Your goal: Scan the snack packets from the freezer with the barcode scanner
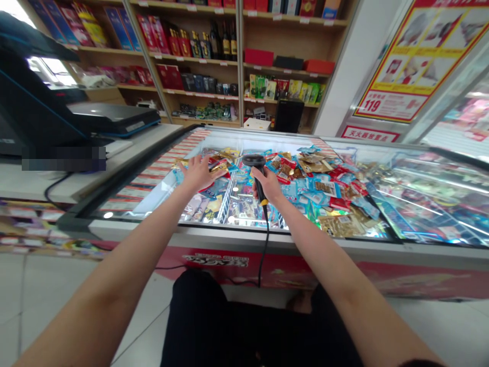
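My right hand (270, 187) is wrapped round the handle of a black barcode scanner (254, 162), held upright above the freezer's glass top, its cable (264, 244) hanging down over the front edge. To the left, my left hand (198, 173) reaches over a small group of snack packets (225, 159) with its fingers spread. Whether its fingertips touch a packet I cannot tell. A large loose pile of small snack packets (324, 186), in blue, red and gold wrappers, lies on the glass right of the scanner.
The chest freezer (237, 237) has wrapped goods and a white wire divider (228, 199) under its glass. On the left counter (76, 178) stand a black till machine (34, 102) and a flat scale (118, 118). Shelves (198, 58) of bottles and boxes line the back.
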`<state>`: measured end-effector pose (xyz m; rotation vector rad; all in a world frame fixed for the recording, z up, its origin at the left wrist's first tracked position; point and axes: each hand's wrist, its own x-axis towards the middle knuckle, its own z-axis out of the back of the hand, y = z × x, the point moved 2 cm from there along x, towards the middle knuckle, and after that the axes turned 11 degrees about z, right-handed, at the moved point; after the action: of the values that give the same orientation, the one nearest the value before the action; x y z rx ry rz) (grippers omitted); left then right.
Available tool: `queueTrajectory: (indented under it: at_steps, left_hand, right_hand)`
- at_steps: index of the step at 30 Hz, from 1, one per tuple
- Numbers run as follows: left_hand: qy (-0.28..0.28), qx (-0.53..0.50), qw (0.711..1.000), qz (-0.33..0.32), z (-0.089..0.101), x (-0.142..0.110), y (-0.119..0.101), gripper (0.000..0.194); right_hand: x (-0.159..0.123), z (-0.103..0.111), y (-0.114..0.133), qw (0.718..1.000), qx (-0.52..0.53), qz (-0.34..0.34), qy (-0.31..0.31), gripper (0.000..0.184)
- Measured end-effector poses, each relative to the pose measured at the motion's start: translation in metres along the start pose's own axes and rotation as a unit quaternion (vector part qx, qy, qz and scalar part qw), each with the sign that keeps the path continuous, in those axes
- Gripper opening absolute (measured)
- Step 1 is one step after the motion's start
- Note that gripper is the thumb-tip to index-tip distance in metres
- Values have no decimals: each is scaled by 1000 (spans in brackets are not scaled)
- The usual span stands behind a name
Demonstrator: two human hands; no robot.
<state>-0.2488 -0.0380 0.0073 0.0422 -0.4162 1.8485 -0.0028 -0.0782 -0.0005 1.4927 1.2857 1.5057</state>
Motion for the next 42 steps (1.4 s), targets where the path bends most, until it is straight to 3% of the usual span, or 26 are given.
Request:
queueTrajectory:
  at_steps: [2, 4, 7, 9, 13, 15, 17, 24, 27, 33, 42]
  left_hand:
    - [-18, -20, 1000, 2, 4, 18, -15, 75]
    - [7, -25, 1000, 14, 4, 38, -34, 60]
    - [41, -17, 996, 72, -3, 64, -59, 54]
    - [35, -4, 995, 92, -11, 76, -73, 64]
    - [7, 19, 995, 95, -29, 91, -84, 107]
    - [29, 18, 994, 101, -36, 98, -82, 121]
    - [41, 14, 995, 94, -38, 104, -80, 119]
    - [-19, -52, 997, 62, -18, 103, -80, 86]
    - [-32, -91, 994, 52, -8, 97, -81, 63]
    - [-44, -179, 978, 99, 2, 86, -71, 17]
    - [-28, -335, 933, 123, 16, 87, -21, 24]
  right_hand:
    - [1, 1, 1, 1000, 13, 2, -15, 52]
    - [1, 1, 2, 999, 23, 2, -32, 52]
    - [2, 2, 3, 999, 29, -3, -45, 51]
    - [2, 1, 2, 999, 29, -7, -42, 50]
    - [3, -1, 0, 999, 30, -13, -43, 48]
    - [3, -2, 1, 998, 32, -15, -43, 48]
    - [3, -3, 2, 998, 32, -14, -42, 47]
    - [9, 1, -7, 999, 31, -6, -38, 44]
    - [10, 3, -9, 999, 32, -5, -37, 43]
    - [9, 4, 0, 997, 42, -28, -59, 44]
    - [14, 13, 13, 996, 47, -46, -66, 42]
